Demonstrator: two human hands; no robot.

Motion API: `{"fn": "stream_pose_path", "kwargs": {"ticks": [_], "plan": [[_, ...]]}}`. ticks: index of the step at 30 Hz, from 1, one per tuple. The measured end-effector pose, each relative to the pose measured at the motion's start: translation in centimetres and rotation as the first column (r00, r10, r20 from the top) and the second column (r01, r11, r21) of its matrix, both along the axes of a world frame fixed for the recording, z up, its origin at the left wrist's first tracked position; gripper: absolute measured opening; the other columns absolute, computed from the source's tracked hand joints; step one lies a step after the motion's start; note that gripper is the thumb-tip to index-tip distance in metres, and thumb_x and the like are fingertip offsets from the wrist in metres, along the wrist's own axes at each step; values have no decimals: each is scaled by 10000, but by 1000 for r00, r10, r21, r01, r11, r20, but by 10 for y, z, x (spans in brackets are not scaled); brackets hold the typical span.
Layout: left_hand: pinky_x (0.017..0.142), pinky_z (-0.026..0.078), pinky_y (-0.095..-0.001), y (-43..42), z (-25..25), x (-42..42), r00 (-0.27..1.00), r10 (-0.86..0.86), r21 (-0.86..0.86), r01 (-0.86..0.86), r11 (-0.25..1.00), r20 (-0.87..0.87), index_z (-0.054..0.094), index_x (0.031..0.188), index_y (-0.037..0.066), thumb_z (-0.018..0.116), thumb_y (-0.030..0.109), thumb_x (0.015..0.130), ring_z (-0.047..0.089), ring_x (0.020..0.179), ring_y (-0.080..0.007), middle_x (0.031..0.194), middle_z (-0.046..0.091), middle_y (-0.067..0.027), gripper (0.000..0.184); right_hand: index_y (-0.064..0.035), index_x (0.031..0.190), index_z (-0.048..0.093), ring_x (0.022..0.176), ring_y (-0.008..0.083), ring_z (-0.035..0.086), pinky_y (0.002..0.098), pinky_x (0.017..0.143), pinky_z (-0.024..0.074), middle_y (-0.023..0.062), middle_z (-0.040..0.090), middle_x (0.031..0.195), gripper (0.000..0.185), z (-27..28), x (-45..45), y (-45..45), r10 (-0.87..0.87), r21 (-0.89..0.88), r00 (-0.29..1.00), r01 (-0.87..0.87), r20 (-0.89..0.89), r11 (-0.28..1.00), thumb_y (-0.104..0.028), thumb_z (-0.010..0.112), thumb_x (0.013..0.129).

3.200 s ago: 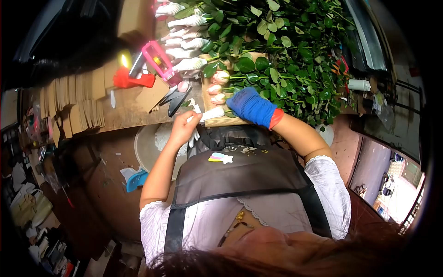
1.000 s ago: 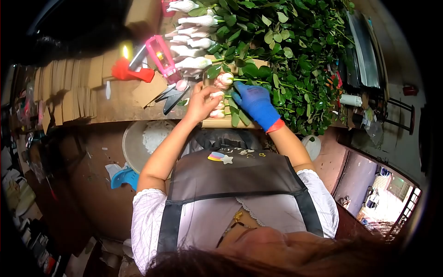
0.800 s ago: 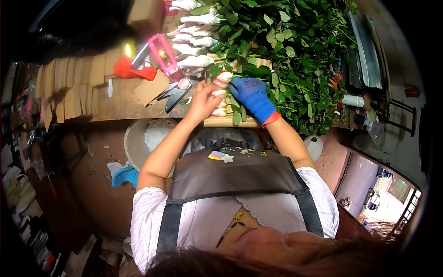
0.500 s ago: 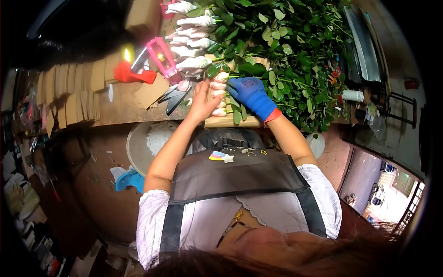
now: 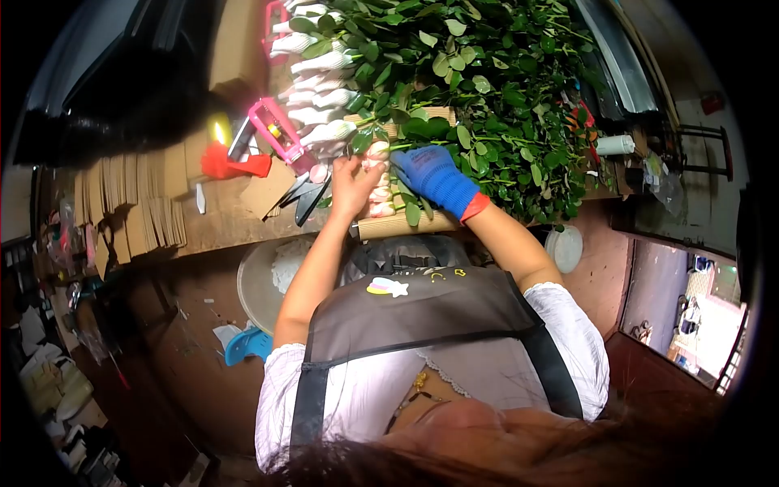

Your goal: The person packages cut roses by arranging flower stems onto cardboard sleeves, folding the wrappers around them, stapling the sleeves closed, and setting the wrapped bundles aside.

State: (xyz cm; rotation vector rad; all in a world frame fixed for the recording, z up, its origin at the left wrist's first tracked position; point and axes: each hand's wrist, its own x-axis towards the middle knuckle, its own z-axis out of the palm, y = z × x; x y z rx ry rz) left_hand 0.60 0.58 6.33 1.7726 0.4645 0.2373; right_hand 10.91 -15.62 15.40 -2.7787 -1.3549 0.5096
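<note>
Readable text: none | right hand (image 5: 436, 178) — dark print on the back of the blue glove (image 5: 452, 191), too small to read | brown apron (image 5: 422, 316) — white star with coloured tail (image 5: 388, 286), small yellow outline (image 5: 460, 273) near the top edge

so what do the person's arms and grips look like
The right grip wears a blue glove with faint dark print and an orange-red cuff; the left grip has no glove. Both arms are bare below short white sleeves, with no watch or bracelet showing.
</note>
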Motion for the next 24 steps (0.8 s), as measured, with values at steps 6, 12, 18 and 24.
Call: {"fn": "stream_pose_path", "kwargs": {"ticks": [6,12,18,24], "plan": [[862,454,-306,0,5,-2,1000,-3,13,2,1000,28,721,1080,50,828,308,814,532,939,-199,993,507,-75,386,-127,1110,667,891,342,693,454,762,546,129,717,987,342,34,-13,-5,-250,465,963,266,-98,844,-391,636,894],[813,457,-298,5,5,-1,996,-67,45,64,997,65,718,1082,73,829,260,825,537,875,-164,940,542,-57,337,-130,1003,705,805,312,684,454,723,516,116,699,893,309,-3,-7,8,-267,520,964,223,9,824,-411,631,902],[848,482,-317,4,-1,-4,998,-58,42,57,997,14,708,1044,10,852,264,792,577,957,-218,1035,546,-103,387,-139,944,679,785,307,683,449,707,509,95,694,845,228,4,-14,21,-256,299,953,200,162,933,-355,615,905],[797,462,-284,2,5,-8,990,-63,63,55,996,124,719,1045,48,836,230,826,548,882,-166,942,516,-48,308,-134,922,661,803,272,701,437,703,508,67,710,868,151,9,-15,45,-109,-16,955,118,276,993,-270,597,906]]}}
